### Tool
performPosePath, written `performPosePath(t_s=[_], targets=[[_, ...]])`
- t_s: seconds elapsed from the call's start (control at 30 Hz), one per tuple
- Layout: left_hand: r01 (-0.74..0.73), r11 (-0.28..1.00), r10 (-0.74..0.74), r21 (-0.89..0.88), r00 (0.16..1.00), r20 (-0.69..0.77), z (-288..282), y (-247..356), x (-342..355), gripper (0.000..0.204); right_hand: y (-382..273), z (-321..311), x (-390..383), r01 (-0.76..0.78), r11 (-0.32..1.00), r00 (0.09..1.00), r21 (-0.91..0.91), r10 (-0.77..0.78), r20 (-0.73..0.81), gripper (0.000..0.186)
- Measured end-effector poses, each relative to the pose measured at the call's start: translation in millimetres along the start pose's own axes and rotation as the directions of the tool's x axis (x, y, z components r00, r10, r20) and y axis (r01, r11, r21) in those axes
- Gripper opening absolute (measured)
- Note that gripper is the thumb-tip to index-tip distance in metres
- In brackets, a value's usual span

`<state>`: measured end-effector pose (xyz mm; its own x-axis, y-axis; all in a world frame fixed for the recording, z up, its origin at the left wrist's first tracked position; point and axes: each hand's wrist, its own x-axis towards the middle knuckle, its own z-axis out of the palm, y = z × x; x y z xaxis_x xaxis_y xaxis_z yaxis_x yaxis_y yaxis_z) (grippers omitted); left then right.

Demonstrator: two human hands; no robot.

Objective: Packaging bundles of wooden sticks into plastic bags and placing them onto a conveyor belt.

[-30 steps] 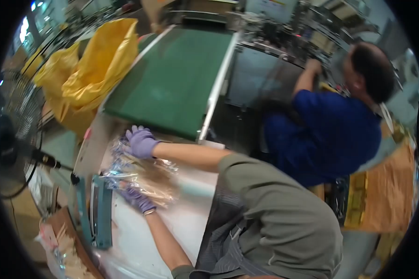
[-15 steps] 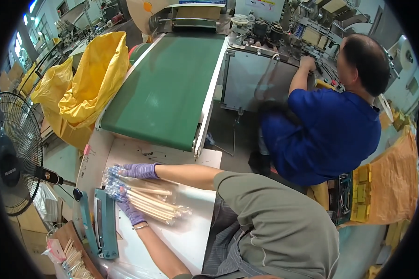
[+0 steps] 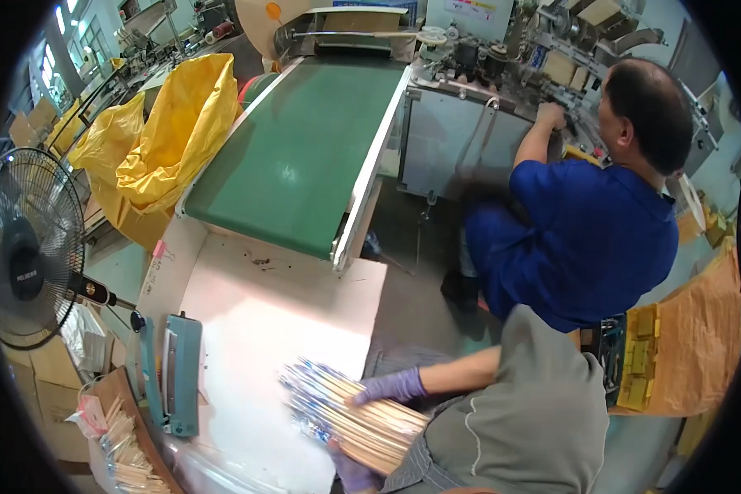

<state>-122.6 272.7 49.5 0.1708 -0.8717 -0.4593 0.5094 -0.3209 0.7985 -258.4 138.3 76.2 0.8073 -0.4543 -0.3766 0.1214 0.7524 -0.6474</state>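
Note:
My right hand (image 3: 387, 385), in a purple glove, lies over a bundle of long pale sticks (image 3: 375, 428) with clear wrapping and blue-white ends, its fingers gripping the upper side. My left hand (image 3: 347, 461), gloved the same, holds the bundle from below, partly hidden under it. The bundle is held low against the right front part of the white work board (image 3: 239, 329), close to my body. A teal bar-shaped tool (image 3: 181, 375), apparently a sealer, stands on the board's left side.
A green conveyor (image 3: 288, 165) lies beyond the board. Yellow bags (image 3: 169, 132) and a black fan (image 3: 29, 247) are on the left. A co-worker in blue (image 3: 576, 239) sits at machinery (image 3: 552, 66) on the right. A box of loose sticks (image 3: 123, 445) is at lower left.
Both my hands have pulled the bundle from the left, beside the teal tool, toward me and to the lower right. The co-worker stays at the machinery.

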Motion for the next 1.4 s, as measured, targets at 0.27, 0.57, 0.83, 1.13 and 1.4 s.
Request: performPosePath(t_s=[0.27, 0.57, 0.83, 1.13, 1.4], targets=[[-0.703, 0.703, 0.671, 0.11, 0.706, 0.226, -28, -20, -5, 0.055, -40, 82, 45, 0.58, 0.802, 0.684, 0.144, -0.575, 0.448, 0.124], [-0.838, -0.375, 0.653, 0.398, 0.066, 0.754, -31, 122, 77, 0.061, -89, 102, 97, 0.69, 0.68, 0.62, -0.248, -0.378, 0.688, 0.122], [-0.801, 0.514, 0.804, 0.307, 0.575, 0.155, -21, 180, 60, 0.119, -111, 99, 116, 0.781, 0.548, 0.581, -0.298, -0.464, 0.669, 0.119], [-0.822, 0.416, 0.792, 0.389, 0.538, 0.288, -40, 168, 76, 0.126, -107, 92, 140, 0.9, 0.312, 0.413, -0.304, -0.386, 0.825, 0.102], [-0.777, 0.627, 0.772, 0.054, 0.629, 0.089, -31, 167, 56, 0.122, -92, 116, 127, 0.905, 0.21, 0.425, -0.369, -0.486, 0.764, 0.075]])
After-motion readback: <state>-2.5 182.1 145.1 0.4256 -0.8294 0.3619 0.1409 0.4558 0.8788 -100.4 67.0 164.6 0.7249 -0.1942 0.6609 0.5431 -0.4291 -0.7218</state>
